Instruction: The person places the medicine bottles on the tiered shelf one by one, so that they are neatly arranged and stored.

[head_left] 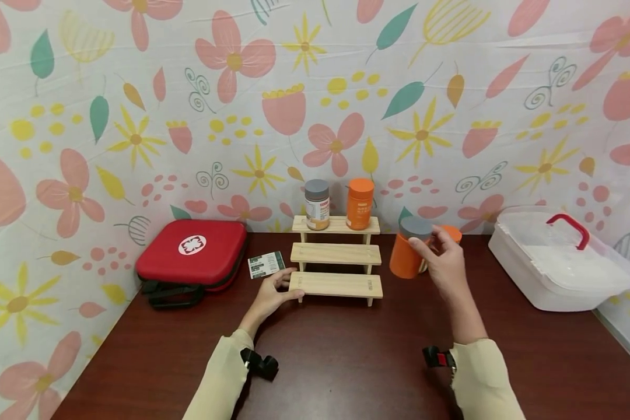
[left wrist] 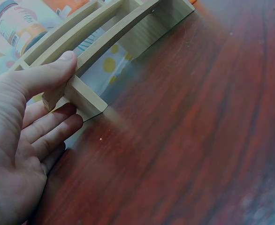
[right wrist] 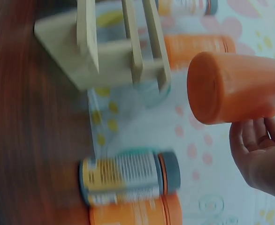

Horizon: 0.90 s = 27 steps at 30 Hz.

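A three-tier wooden display stand is on the table by the wall. My left hand grips the left end of its lowest step, thumb on top and fingers under the edge. On the top step stand a grey-lidded bottle with a white and orange label and an orange bottle with an orange lid. To the right of the stand, my right hand holds another orange bottle by its grey lid, raised and slightly tilted.
Behind the held bottle, a grey-lidded bottle with a yellow label and an orange-lidded bottle stand on the table. A red first-aid case and a printed card lie left; a white lidded box sits right.
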Each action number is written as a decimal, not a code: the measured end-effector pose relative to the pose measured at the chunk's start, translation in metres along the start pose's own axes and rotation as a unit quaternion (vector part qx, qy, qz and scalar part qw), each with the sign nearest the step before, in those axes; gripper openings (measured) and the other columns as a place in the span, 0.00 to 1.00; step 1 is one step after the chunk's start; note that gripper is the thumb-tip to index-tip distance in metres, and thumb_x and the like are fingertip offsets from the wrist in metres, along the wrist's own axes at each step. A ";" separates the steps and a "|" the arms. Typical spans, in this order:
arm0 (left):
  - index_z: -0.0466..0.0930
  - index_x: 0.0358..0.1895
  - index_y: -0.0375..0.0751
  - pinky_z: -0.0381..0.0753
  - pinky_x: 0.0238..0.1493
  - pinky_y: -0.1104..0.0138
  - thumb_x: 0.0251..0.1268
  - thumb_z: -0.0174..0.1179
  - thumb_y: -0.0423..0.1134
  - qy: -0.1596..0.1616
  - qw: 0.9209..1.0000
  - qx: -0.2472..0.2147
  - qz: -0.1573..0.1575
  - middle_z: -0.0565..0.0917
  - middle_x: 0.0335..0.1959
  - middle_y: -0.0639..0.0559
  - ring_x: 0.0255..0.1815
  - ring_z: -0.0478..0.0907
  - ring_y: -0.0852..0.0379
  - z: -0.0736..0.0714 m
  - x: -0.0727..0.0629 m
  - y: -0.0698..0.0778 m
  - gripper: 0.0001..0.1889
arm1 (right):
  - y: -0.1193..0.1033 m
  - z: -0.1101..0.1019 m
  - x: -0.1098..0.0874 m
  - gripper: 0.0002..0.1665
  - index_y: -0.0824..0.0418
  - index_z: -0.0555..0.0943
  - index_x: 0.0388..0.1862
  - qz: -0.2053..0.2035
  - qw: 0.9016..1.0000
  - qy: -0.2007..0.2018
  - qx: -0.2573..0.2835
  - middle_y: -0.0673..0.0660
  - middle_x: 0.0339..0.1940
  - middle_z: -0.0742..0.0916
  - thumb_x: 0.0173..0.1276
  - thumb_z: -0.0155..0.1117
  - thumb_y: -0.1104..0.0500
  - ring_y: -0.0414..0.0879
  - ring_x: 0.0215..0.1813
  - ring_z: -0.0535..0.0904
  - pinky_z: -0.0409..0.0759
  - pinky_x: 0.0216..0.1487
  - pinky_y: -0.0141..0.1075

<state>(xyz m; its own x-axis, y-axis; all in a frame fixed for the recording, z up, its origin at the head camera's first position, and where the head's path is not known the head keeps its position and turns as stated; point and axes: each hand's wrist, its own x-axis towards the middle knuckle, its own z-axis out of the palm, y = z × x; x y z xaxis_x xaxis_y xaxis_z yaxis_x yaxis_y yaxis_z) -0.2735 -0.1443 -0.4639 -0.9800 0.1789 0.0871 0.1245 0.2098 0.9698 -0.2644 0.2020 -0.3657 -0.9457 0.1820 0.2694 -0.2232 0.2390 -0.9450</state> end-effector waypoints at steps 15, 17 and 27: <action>0.75 0.63 0.37 0.74 0.47 0.67 0.53 0.72 0.32 0.027 1.000 0.003 0.001 0.83 0.52 0.37 0.43 0.78 0.61 0.003 0.016 -0.033 0.31 | -0.009 0.105 0.005 0.31 0.58 0.73 0.65 -0.022 0.997 -0.056 0.041 0.61 0.56 0.82 0.65 0.69 0.54 0.39 0.49 0.76 0.73 0.50 0.26; 0.75 0.63 0.37 0.74 0.47 0.67 0.53 0.72 0.33 0.028 1.000 0.008 -0.002 0.83 0.51 0.37 0.43 0.78 0.60 0.002 0.015 -0.033 0.31 | -0.010 0.116 0.005 0.32 0.58 0.73 0.66 -0.016 0.997 -0.061 0.054 0.61 0.55 0.82 0.65 0.69 0.54 0.43 0.50 0.76 0.74 0.50 0.27; 0.72 0.64 0.30 0.75 0.48 0.66 0.55 0.70 0.31 0.006 1.000 0.013 -0.002 0.82 0.51 0.33 0.43 0.77 0.60 -0.001 0.004 -0.009 0.31 | -0.007 0.157 0.009 0.32 0.60 0.71 0.66 -0.019 0.993 -0.075 0.094 0.61 0.58 0.79 0.65 0.69 0.55 0.51 0.57 0.76 0.73 0.58 0.38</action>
<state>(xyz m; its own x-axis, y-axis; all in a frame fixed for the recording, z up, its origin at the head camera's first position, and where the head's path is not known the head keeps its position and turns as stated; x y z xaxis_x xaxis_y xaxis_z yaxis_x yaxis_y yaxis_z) -0.2783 -0.1464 -0.4721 -0.9824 0.1658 0.0856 0.1237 0.2350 0.9641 -0.3087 0.0526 -0.3851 -0.9573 0.0285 0.2878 -0.2858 0.0582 -0.9565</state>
